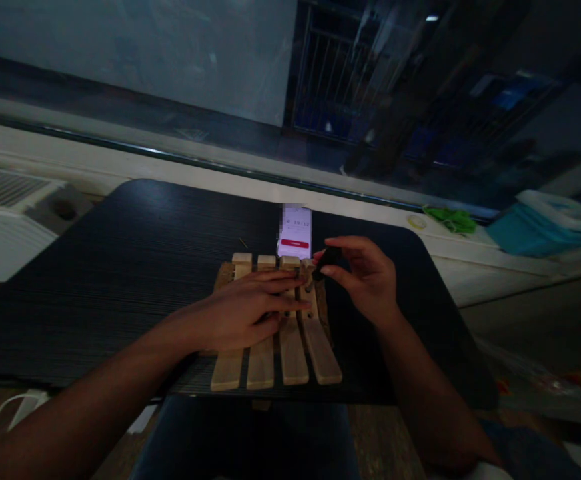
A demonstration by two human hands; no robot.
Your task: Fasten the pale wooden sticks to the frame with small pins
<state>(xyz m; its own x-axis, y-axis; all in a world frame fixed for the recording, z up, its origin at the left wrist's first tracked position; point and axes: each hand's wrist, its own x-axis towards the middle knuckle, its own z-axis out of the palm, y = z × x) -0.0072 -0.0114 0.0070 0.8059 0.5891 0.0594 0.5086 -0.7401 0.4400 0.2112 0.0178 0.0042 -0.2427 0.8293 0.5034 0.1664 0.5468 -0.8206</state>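
Note:
A wooden piece of several pale slats (295,355) over a brown backing (323,307) lies near the table's front edge; I cannot tell exactly what it is. Across the upper middle of the slats, my left hand (243,308) rests flat with fingers stretched out to the right. My right hand (370,277) pinches a small black object (327,263) between thumb and fingers, over the top end of the rightmost slat. Small dark holes show in that slat beside the left fingertips. The black object's exact kind is too dim to make out.
The dark table (170,233) carries a lit phone (295,233) just beyond the slats and a thin small stick (243,243) to its left. Behind runs a window sill with a green cloth (450,219) and a teal box (525,227). A white radiator (5,213) stands at left.

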